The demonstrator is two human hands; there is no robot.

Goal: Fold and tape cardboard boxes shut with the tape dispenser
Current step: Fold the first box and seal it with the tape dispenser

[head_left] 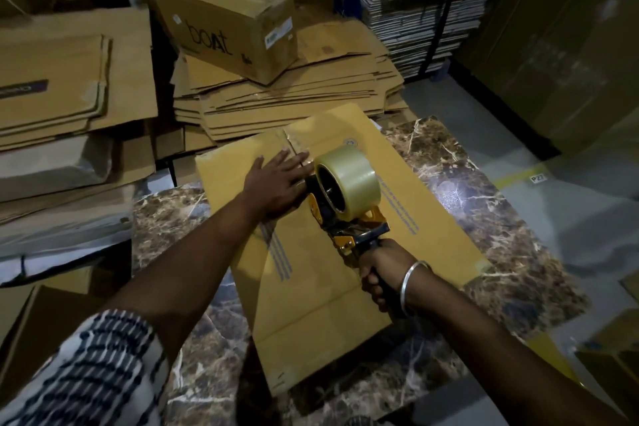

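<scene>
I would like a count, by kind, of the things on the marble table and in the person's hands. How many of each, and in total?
Flat yellow-brown cardboard box on the marble table: 1
Orange and black tape dispenser with clear tape roll: 1
Silver bangle on the right wrist: 1
Total: 3

The left hand presses the box flat; the right hand grips the dispenser handle.

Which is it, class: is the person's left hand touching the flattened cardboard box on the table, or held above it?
Touching. The head view shows the left hand lying flat, fingers spread, on the cardboard box with no gap visible.
</scene>
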